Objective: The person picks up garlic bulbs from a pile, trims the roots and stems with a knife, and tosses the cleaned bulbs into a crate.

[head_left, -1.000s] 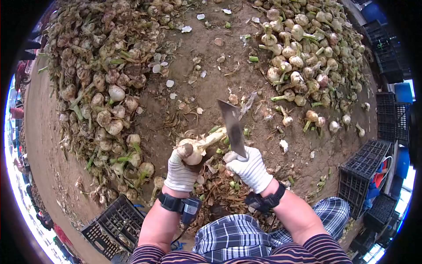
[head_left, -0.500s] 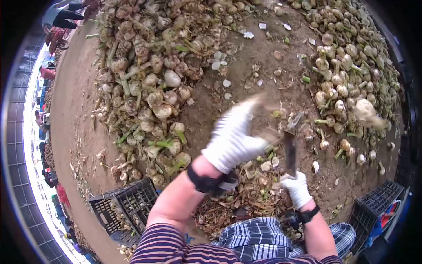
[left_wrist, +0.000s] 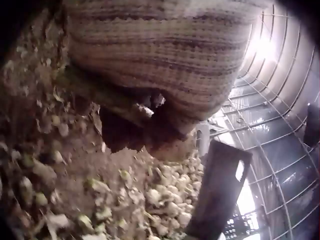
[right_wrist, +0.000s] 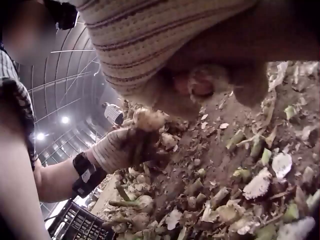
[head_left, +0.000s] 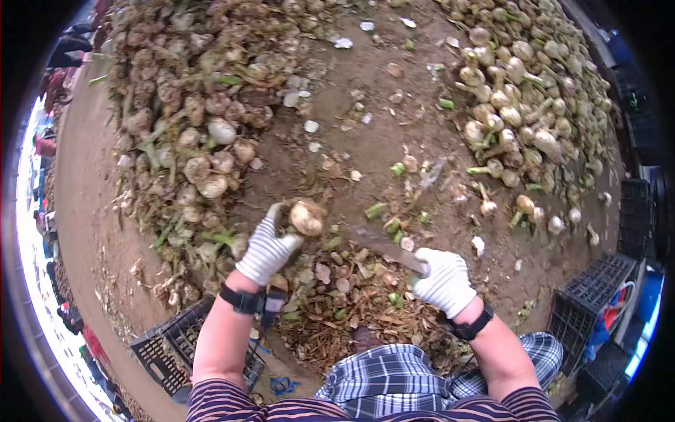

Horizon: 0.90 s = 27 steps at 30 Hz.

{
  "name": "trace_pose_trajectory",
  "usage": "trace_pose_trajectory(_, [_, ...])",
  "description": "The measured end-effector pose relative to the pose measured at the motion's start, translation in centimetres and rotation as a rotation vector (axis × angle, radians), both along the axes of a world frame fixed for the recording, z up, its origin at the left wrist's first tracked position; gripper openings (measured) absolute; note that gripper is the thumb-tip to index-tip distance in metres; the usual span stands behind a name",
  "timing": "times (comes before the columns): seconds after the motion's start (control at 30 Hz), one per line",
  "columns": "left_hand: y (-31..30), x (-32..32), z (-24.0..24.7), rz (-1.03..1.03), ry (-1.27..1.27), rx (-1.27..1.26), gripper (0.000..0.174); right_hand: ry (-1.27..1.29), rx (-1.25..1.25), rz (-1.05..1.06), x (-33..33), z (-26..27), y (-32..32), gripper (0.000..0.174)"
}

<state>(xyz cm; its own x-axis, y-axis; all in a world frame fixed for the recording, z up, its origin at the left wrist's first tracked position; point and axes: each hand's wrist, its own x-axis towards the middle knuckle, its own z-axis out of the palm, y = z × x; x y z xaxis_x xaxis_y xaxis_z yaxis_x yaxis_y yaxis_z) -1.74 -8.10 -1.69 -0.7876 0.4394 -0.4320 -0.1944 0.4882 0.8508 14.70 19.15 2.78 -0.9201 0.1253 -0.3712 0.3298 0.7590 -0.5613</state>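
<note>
My left hand point(head_left: 268, 246), in a striped white knit glove, holds a garlic bulb point(head_left: 307, 218) with dry roots over the littered ground. In the left wrist view the glove point(left_wrist: 155, 55) fills the top, and the bulb is mostly hidden in shadow beneath it. My right hand point(head_left: 444, 283), gloved alike, grips a broad-bladed knife point(head_left: 387, 246) by its handle. The blade points left toward the bulb, apart from it. In the right wrist view the left hand point(right_wrist: 117, 148) and its bulb point(right_wrist: 149, 120) show beyond the right glove point(right_wrist: 135, 47).
A big heap of stemmed garlic point(head_left: 190, 141) lies on the left; another garlic pile point(head_left: 520, 105) spreads on the right. Cut stems and dry peelings point(head_left: 373, 302) cover the ground before my knees. Black crates stand at left point(head_left: 162, 355) and right point(head_left: 594, 288).
My left hand swung right, and a garlic bulb flew toward the right pile. It is now back at the left with a bulb in it. The knife blade has tipped over toward the left.
</note>
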Motion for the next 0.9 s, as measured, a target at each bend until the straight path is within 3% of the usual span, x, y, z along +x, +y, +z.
trace_pose_trajectory(0.03, [2.6, 1.5, 2.1, 0.033, -0.097, 0.128, 0.054, -0.002, -0.024, 0.072, -1.0, 1.3, -0.1, 0.022])
trace_pose_trajectory(0.1, [4.5, 3.3, 2.8, -0.021, -0.171, 0.246, 0.061, -0.003, -0.007, 0.075, -1.0, 1.4, -0.5, 0.012])
trace_pose_trajectory(0.17, [5.1, 4.3, 2.1, -0.125, -0.032, 0.317, 0.07, -0.05, -0.011, 0.082, -0.7, 1.9, -0.4, 0.014])
trace_pose_trajectory(0.3, [6.2, 5.4, 1.4, -0.178, 0.01, 0.282, 0.074, -0.073, 0.056, 0.167, -0.9, 2.3, -0.8, 0.016])
trace_pose_trajectory(0.33, [6.9, 5.7, 2.2, -0.206, 0.053, 0.152, 0.074, -0.015, 0.014, 0.168, -0.8, 1.9, -1.0, 0.013])
trace_pose_trajectory(0.37, [7.0, 6.4, 1.8, -0.182, 0.002, 0.219, 0.068, -0.019, 0.014, 0.165, -0.8, 2.0, -1.3, 0.013])
trace_pose_trajectory(0.43, [7.8, 7.0, 2.6, 0.121, -0.581, 0.482, 0.063, 0.066, -0.017, 0.162, -1.3, 2.3, -1.9, 0.013])
trace_pose_trajectory(0.47, [7.9, 7.3, 2.6, 0.116, -0.584, 0.48, 0.063, 0.049, 0.006, 0.174, -1.5, 2.4, -2.1, 0.014])
trace_pose_trajectory(0.53, [7.9, 7.9, 2.4, -0.198, -0.123, 0.407, 0.036, 0.07, -0.018, 0.162, -1.5, 2.1, -2.2, 0.014])
trace_pose_trajectory(0.57, [7.8, 8.0, 2.1, -0.2, -0.125, 0.406, 0.036, 0.092, -0.043, 0.154, -1.5, 1.8, -2.3, 0.015])
trace_pose_trajectory(0.63, [7.7, 7.8, 1.9, -0.617, 0.714, -0.033, 0.027, 0.017, -0.046, 0.185, -1.1, 1.0, -2.3, 0.017])
trace_pose_trajectory(0.7, [8.0, 8.3, 3.8, -0.576, 0.276, -0.134, 0.038, -0.015, 0.026, 0.045, -0.2, 0.6, -1.5, 0.019])
trace_pose_trajectory(0.77, [7.9, 8.5, 9.0, -0.255, 0.516, 0.339, 0.047, -0.406, 0.168, -0.044, 3.8, -5.3, 2.3, 0.02])
trace_pose_trajectory(0.8, [8.1, 8.1, 7.2, -0.189, 0.515, 0.435, 0.056, -0.349, 0.209, -0.078, 4.1, -5.4, 2.9, 0.02])
trace_pose_trajectory(0.83, [7.6, 8.2, 5.2, 0.055, -0.212, 0.361, 0.055, -0.321, 0.223, -0.105, 5.1, -5.0, 2.4, 0.019])
trace_pose_trajectory(0.9, [7.7, 6.5, 3.4, 0.033, 0.14, 0.241, 0.052, -0.264, 0.196, -0.198, 2.9, -3.0, 2.5, 0.016])
